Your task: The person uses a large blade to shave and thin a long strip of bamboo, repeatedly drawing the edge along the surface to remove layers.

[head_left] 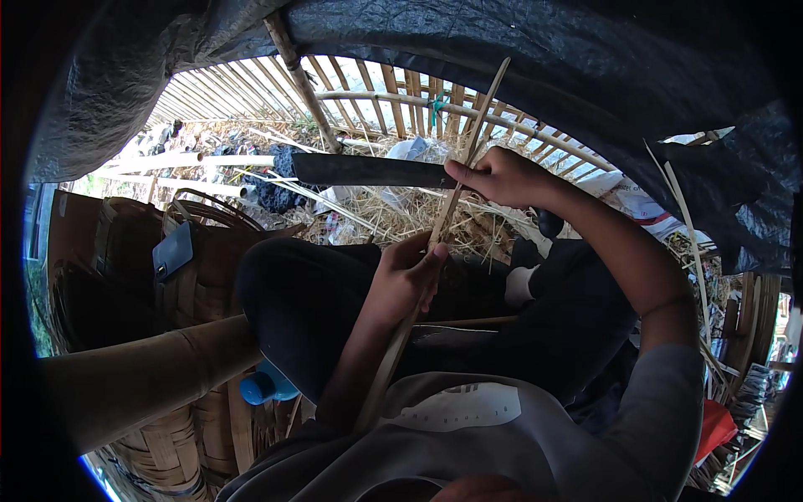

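A long, pale bamboo strip slants from my body up and away to the right, across my lap. My left hand is closed round it near its middle, the thumb lying along the top. Farther up the strip, my right hand grips a machete, whose dark, broad blade points left. The blade meets the strip beside my right thumb, which presses against the strip there. What looks like the black end of the handle shows below my right wrist. Most of the handle is hidden by my fingers.
A thick bamboo pole juts in at left, near woven baskets, a phone and a blue bottle. Shavings litter the ground ahead, before a bamboo fence. Dark sheeting hangs above. More strips stand at right.
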Demonstrator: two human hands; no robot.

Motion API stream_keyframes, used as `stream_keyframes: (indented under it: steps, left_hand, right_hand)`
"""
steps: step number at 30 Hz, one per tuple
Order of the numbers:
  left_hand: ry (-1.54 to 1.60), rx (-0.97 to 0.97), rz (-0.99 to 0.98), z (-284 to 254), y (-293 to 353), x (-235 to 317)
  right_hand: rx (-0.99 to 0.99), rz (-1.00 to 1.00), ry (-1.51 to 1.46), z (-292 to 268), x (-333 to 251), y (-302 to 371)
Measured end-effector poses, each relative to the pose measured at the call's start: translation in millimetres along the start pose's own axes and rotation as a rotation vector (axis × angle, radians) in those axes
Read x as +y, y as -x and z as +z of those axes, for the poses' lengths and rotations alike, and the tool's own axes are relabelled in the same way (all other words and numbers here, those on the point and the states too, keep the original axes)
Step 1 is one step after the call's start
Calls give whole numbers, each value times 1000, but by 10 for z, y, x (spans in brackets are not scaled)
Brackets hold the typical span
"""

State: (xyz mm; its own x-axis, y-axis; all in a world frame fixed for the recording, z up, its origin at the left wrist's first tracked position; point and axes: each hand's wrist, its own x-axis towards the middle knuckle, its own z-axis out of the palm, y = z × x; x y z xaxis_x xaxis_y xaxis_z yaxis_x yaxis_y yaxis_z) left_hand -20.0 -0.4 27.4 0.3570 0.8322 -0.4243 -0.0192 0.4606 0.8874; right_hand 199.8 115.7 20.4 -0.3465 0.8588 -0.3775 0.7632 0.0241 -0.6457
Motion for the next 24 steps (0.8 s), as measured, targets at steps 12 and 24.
stream_keyframes:
  steps: [12, 24]
  left_hand:
    - [-17, 30, -10, -20, 34, 38]
    - [71, -51, 1, -31, 81, 54]
  right_hand:
    - [-467, 408, -702, 17, -70, 69]
    - [-850, 220, -812, -39, 119, 36]
